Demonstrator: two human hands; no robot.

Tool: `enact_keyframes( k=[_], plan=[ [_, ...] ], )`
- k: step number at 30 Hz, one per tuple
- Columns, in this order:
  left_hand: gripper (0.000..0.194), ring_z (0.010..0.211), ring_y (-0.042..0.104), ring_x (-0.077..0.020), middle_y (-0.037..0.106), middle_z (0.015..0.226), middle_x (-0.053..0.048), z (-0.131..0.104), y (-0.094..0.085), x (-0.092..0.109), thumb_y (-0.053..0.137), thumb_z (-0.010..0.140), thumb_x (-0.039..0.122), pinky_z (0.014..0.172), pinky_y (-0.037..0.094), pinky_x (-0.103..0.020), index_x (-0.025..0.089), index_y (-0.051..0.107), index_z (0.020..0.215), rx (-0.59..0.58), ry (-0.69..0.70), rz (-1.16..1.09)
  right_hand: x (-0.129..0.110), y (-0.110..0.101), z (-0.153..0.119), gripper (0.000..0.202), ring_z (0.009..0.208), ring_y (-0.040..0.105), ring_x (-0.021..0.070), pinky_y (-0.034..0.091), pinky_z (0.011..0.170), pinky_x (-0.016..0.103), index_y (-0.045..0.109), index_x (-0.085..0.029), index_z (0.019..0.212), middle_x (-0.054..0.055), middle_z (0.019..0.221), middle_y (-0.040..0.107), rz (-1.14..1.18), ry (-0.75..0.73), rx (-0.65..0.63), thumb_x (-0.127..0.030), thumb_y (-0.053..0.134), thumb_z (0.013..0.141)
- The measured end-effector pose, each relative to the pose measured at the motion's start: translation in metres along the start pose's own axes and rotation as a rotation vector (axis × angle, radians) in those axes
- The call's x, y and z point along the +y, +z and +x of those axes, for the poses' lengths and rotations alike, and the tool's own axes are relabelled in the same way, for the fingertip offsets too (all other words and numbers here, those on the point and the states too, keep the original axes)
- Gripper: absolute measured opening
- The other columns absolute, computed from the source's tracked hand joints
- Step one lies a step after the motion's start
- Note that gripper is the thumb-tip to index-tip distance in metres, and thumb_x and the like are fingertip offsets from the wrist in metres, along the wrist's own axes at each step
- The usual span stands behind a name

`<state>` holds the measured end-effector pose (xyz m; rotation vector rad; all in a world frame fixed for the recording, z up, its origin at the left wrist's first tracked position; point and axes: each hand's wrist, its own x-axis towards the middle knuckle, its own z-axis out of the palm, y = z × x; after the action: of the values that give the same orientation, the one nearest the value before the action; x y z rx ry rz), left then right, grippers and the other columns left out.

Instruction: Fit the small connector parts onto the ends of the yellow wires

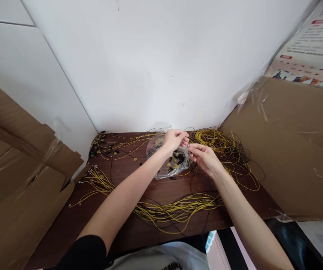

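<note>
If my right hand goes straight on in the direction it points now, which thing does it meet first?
Your right hand points up and to the left in the picture, so it would probably meet your left hand first. Depth is unclear; it might pass beneath instead.

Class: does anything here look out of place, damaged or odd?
Thin yellow and black wires at back right are tangled, unlike the straighter yellow bundle in front. A small yellow piece lies stray outside the clear plastic bag. The brown cardboard at left has a torn, ragged edge.
</note>
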<state>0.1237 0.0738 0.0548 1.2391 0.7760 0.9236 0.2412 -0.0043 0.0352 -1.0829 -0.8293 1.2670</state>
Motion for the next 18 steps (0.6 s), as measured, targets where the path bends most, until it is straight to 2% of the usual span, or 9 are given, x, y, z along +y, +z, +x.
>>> enact_keyframes(
  k=[5, 9, 11, 13, 15, 18],
  plan=[
    [0.023, 0.046, 0.056, -0.0071, 0.059, 0.055, -0.002, 0.014, 0.001, 0.005, 0.046, 0.089, 0.01, 0.059, 0.05, -0.023, 0.009, 0.056, 0.069, 0.145, -0.059, -0.13, 0.001, -0.007, -0.017, 0.028, 0.046, 0.039, 0.0042, 0.021, 0.036, 0.017, 0.071, -0.013, 0.076, 0.003, 0.067, 0.059, -0.083, 0.08, -0.079, -0.028, 0.081, 0.054],
    [0.022, 0.05, 0.06, -0.0086, 0.06, 0.058, -0.003, 0.027, 0.002, 0.005, 0.042, 0.091, 0.012, 0.064, 0.053, -0.025, 0.01, 0.053, 0.071, 0.197, -0.052, -0.186, 0.0, -0.013, -0.029, 0.026, 0.041, 0.025, 0.0013, 0.015, 0.034, 0.017, 0.071, -0.014, 0.077, 0.0, 0.06, 0.052, -0.045, 0.041, -0.102, -0.037, 0.075, 0.066],
    [0.023, 0.051, 0.06, -0.0093, 0.06, 0.058, -0.003, 0.032, 0.001, 0.005, 0.041, 0.091, 0.011, 0.065, 0.054, -0.026, 0.01, 0.051, 0.071, 0.225, -0.06, -0.238, 0.0, -0.015, -0.035, 0.024, 0.041, 0.024, 0.0017, 0.015, 0.033, 0.016, 0.071, -0.015, 0.078, -0.002, 0.058, 0.047, -0.006, 0.008, -0.069, -0.038, 0.073, 0.069],
    [0.023, 0.051, 0.061, -0.009, 0.06, 0.058, -0.003, 0.037, 0.001, 0.006, 0.041, 0.091, 0.011, 0.067, 0.054, -0.026, 0.01, 0.05, 0.071, 0.244, -0.067, -0.273, 0.0, -0.018, -0.04, 0.023, 0.043, 0.029, 0.003, 0.019, 0.033, 0.015, 0.071, -0.016, 0.081, -0.001, 0.06, 0.048, 0.02, -0.01, -0.025, -0.035, 0.075, 0.069],
    [0.021, 0.053, 0.061, -0.0095, 0.059, 0.057, -0.003, 0.041, 0.002, 0.008, 0.042, 0.091, 0.012, 0.07, 0.054, -0.027, 0.011, 0.051, 0.071, 0.25, -0.069, -0.282, 0.002, -0.021, -0.044, 0.022, 0.05, 0.039, 0.0052, 0.029, 0.036, 0.014, 0.072, -0.017, 0.081, 0.001, 0.066, 0.052, 0.042, 0.0, 0.014, -0.034, 0.076, 0.067],
    [0.021, 0.06, 0.065, -0.0128, 0.061, 0.06, -0.005, 0.043, 0.003, 0.01, 0.043, 0.091, 0.013, 0.077, 0.053, -0.033, 0.01, 0.052, 0.073, 0.248, -0.066, -0.288, 0.007, -0.027, -0.047, 0.02, 0.067, 0.051, 0.0092, 0.046, 0.056, 0.017, 0.073, -0.019, 0.08, 0.003, 0.077, 0.06, 0.042, 0.021, 0.052, -0.034, 0.077, 0.067]
  ],
)
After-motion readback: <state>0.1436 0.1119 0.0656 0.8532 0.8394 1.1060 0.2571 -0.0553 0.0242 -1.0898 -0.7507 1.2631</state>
